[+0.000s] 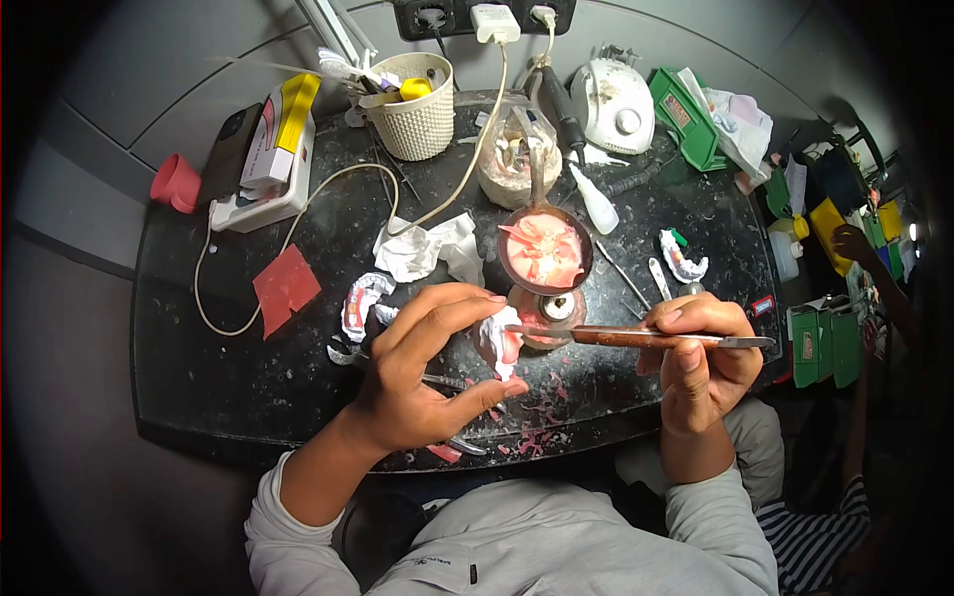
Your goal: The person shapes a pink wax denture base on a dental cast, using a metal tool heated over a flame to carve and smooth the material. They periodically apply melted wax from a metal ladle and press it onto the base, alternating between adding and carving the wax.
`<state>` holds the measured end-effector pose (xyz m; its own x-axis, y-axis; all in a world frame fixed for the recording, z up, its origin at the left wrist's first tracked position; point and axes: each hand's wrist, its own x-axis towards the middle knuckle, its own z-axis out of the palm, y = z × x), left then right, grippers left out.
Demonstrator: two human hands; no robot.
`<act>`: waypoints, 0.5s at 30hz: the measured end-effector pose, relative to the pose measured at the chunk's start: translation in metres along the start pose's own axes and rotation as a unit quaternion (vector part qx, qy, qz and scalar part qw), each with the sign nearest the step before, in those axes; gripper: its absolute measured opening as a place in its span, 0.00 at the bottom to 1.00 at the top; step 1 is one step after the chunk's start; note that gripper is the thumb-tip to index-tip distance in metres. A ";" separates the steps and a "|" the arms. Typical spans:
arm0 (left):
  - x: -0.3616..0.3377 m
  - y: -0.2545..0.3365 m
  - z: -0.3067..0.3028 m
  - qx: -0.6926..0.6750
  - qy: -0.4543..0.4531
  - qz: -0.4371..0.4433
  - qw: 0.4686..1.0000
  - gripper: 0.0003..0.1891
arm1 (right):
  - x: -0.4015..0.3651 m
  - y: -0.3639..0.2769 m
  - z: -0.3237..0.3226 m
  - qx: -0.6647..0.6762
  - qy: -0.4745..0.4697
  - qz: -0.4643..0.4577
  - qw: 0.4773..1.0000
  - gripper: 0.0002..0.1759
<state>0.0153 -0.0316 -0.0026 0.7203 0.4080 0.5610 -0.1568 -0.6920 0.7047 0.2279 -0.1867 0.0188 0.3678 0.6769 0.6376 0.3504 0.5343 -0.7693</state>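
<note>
Tip of tool [636, 338], gripped in R hand [701, 363], points left at teeth model [500, 343] pinched in L hand [417, 382]; tool lies flat, hands apart.

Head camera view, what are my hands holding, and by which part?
The left hand pinches a white dental cast by its edges, between thumb and fingertips. The right hand grips a spatula by its handle's rear part.

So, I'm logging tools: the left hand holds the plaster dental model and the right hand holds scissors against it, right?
Not scissors. In the head view the right hand holds a wooden-handled metal spatula, its tip at the plaster dental model in the left hand.
</note>
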 end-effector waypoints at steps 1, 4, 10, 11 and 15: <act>0.000 0.000 0.000 0.000 0.000 0.000 1.000 0.31 | 0.000 0.001 -0.001 -0.003 -0.011 -0.014 1.000 0.12; -0.001 -0.002 0.000 -0.003 0.001 0.003 1.000 0.31 | 0.000 0.000 0.000 -0.004 -0.009 -0.012 1.000 0.12; 0.000 -0.001 0.000 -0.002 0.002 0.005 1.000 0.32 | 0.002 -0.002 -0.003 0.007 -0.013 -0.006 1.000 0.13; 0.000 -0.001 0.000 -0.001 0.003 0.000 1.000 0.32 | 0.002 -0.002 -0.004 0.012 -0.012 -0.009 1.000 0.13; 0.001 -0.001 -0.004 0.009 0.014 0.002 1.000 0.32 | 0.009 0.000 -0.012 0.016 0.091 0.015 0.996 0.11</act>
<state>0.0133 -0.0286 -0.0013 0.7002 0.4214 0.5763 -0.1475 -0.7043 0.6944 0.2412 -0.1870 0.0248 0.5284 0.5918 0.6087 0.3103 0.5328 -0.7873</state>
